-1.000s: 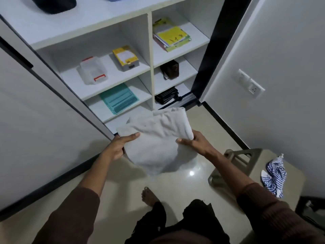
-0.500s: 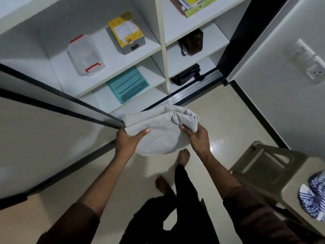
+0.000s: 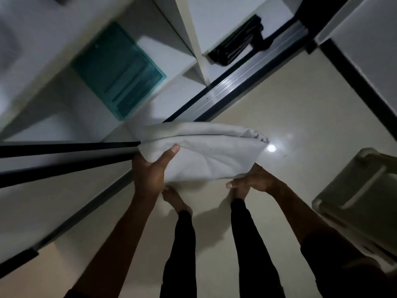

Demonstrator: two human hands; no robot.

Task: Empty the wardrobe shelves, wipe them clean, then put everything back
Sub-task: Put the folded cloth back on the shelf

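Observation:
A folded pale grey cloth bundle [image 3: 199,151] is held low in front of the wardrobe's bottom left shelf [image 3: 167,100]. My left hand [image 3: 150,173] grips its left end, thumb on top. My right hand [image 3: 253,179] supports the right underside, fingers curled under the fabric. The bundle's far edge reaches over the metal door track [image 3: 234,82]. A teal folder [image 3: 118,69] lies on the shelf above the bottom left one. A black folded item [image 3: 238,44] lies on the bottom right shelf.
The dark-edged sliding door [image 3: 53,160] runs along the left. A beige plastic stool [image 3: 361,190] stands at the right. My bare feet and black trouser legs [image 3: 184,244] are below the bundle on the glossy tiled floor [image 3: 290,125].
I have bent lower and closer to the wardrobe. The bundle has moved down and forward to the bottom shelf's front edge. The upper shelves have left the view.

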